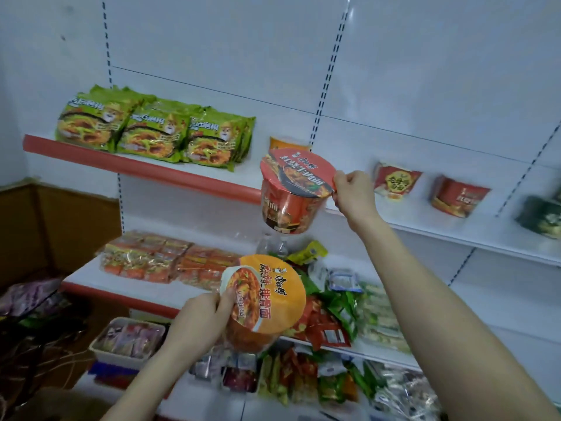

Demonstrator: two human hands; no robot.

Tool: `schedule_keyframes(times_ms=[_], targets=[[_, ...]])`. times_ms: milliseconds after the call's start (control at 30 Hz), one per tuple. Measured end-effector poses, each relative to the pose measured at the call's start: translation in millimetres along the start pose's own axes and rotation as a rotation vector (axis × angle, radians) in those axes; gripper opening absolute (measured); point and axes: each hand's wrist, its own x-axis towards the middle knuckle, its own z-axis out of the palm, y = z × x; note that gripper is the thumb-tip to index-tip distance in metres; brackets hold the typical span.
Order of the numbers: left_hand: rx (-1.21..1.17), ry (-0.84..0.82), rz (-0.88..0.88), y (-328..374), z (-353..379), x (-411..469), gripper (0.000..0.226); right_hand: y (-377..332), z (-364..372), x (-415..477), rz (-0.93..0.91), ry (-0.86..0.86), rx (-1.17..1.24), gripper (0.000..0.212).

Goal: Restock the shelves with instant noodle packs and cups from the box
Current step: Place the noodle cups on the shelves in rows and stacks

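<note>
Aloft, red cup (293, 192) and orange cup (267, 299) tilt lids toward camera.

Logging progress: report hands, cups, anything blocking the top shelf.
Right hand pinches red cup by its rim, at top shelf. Left hand grips orange cup, lower down. Yellow cup on shelf just behind red cup.

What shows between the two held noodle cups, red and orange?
In the head view, what looks like a clear bottle and a yellow packet on the middle shelf show between the red noodle cup and the orange noodle cup.
</note>
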Motion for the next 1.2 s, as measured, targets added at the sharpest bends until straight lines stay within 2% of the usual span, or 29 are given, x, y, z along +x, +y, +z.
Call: schedule_keyframes(times_ms=[200,600,833,933,1200], targets=[[-0.033,-0.038,0.093,72,64,4,0.052,42,-102,15,0.022,0.082,-0.02,0.043],[-0.06,-0.216,0.33,201,170,14,0.052,118,-279,8,0.199,0.326,-0.043,0.043],[-0.096,-0.35,0.425,253,216,35,0.051,151,-349,-4,0.278,0.515,-0.139,0.037],[-0.119,-0.373,0.449,275,234,49,0.052,159,-374,-4,0.296,0.592,-0.176,0.041],[-0.215,-0.459,0.526,307,265,82,0.056,178,-406,4,0.314,0.724,-0.207,0.042]])
